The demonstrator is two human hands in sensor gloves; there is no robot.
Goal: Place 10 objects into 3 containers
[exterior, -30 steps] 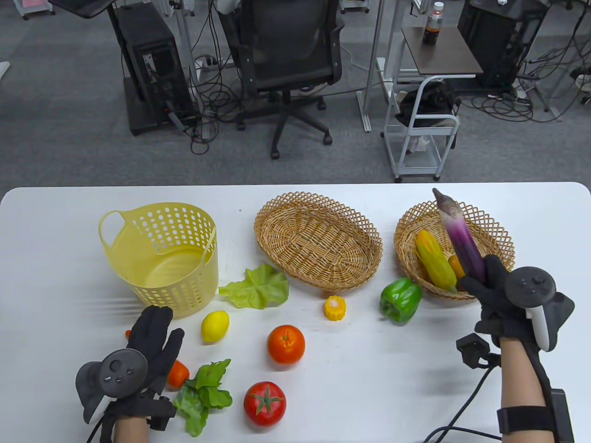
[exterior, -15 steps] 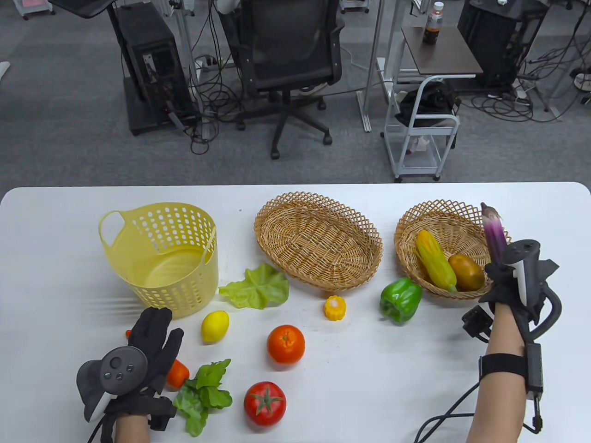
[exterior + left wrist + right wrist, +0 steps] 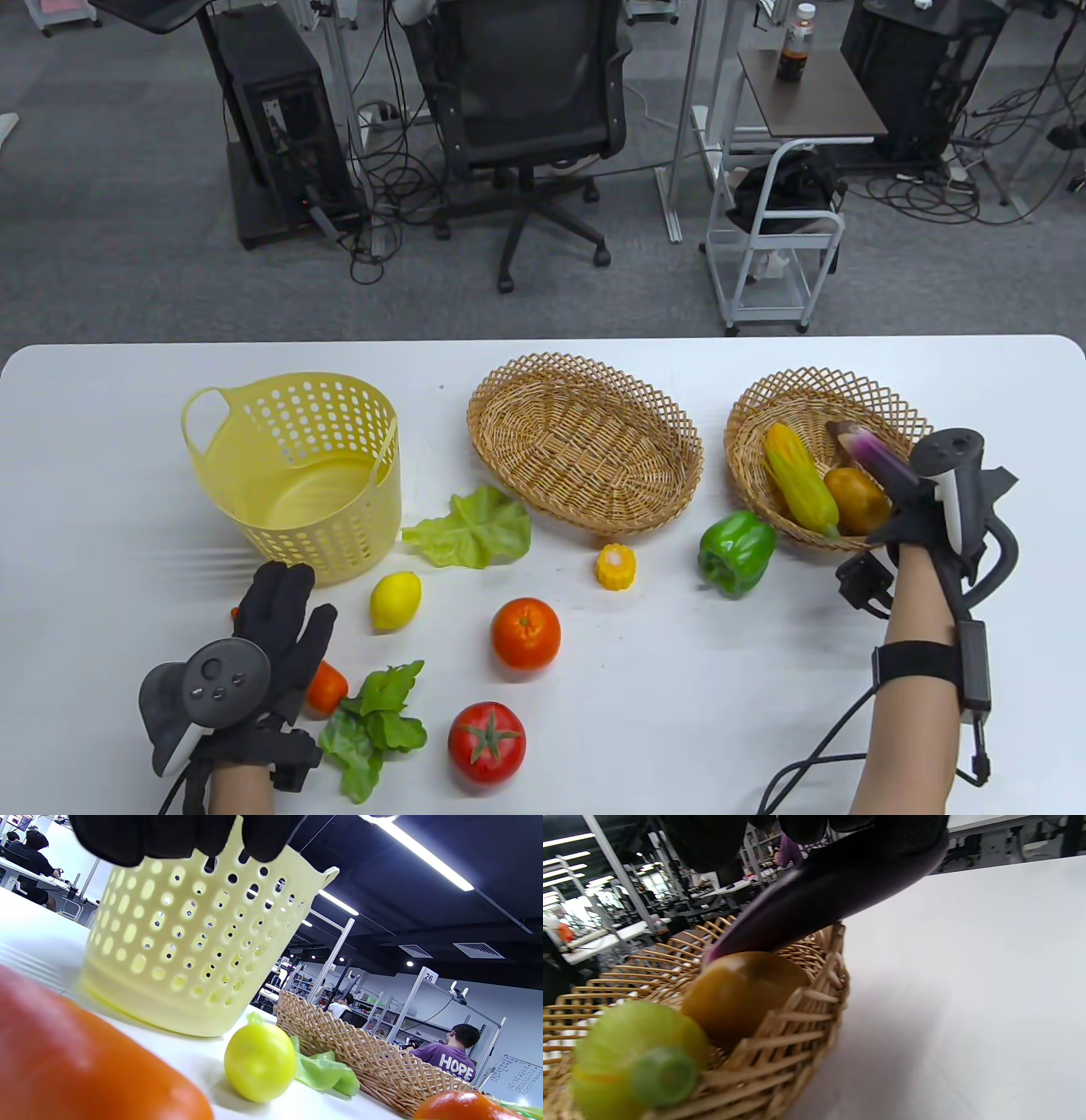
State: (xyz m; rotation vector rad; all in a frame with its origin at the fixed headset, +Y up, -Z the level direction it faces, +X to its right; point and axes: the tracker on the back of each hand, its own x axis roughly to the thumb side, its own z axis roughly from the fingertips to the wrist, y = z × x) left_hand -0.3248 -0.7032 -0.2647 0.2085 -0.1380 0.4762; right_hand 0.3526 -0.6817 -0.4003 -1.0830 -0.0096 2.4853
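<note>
**Right hand lowers a purple eggplant into the right-hand wicker basket**

The right hand [image 3: 920, 509] grips a long purple eggplant [image 3: 878, 454] by its lower end, near the table's right edge. The eggplant tilts over the rim of the round woven wicker basket [image 3: 755, 399], its tip above a brown-orange mango [image 3: 855, 499] lying inside beside a yellow corn cob [image 3: 797, 486].

The left hand [image 3: 271, 632] lies flat and unclenched, holding nothing, on the white table [image 3: 764, 679] near the front left corner, partly covering an orange carrot [image 3: 327, 686]. Just beyond it stands a pale yellow perforated plastic basket [image 3: 297, 475]. An empty oval wicker basket [image 3: 585, 441] sits at the middle.
</note>
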